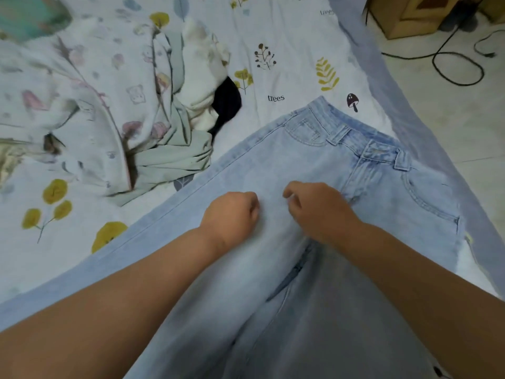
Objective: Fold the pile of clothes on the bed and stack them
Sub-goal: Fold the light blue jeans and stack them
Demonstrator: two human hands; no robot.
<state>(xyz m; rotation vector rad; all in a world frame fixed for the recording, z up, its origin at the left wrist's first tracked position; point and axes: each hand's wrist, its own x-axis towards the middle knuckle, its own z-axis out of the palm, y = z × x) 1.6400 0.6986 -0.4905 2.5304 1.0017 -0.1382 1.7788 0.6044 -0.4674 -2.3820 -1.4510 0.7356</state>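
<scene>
Where jeans lie: leaf-printed bedsheet.

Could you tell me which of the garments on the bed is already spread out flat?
The light blue jeans, under both hands; the white, dark and pale green pieces lie crumpled beside them.

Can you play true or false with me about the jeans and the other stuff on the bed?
1. The light blue jeans are lying spread out on the bed. True.
2. Both hands are up in the air. False: the left hand and right hand are down on the jeans with their fingers curled.
3. The jeans are already folded into a small square. False: they still lie flat and unfolded.
4. A messy pile of clothes lies to the left of the jeans. True.
5. The bedsheet is plain red. False: it is pale with little trees and leaves.
</scene>
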